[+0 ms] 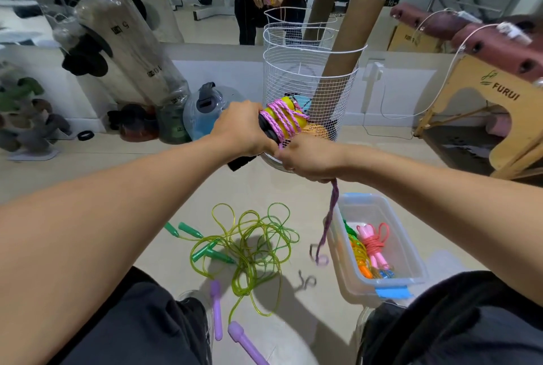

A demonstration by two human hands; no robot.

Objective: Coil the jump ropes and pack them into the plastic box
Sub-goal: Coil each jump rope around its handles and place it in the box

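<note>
Left hand (239, 129) grips the yellow handles (286, 117); right hand (308, 159) pinches the pink rope (329, 217), its tail hanging toward the plastic box (411, 247).

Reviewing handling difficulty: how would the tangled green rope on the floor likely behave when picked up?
The green rope lies in loose overlapping loops, so it would probably hang floppy and snag on itself. Its glossy, see-through cord looks springy and may resist tight coiling. The green handles appear rigid and would likely dangle.
</note>
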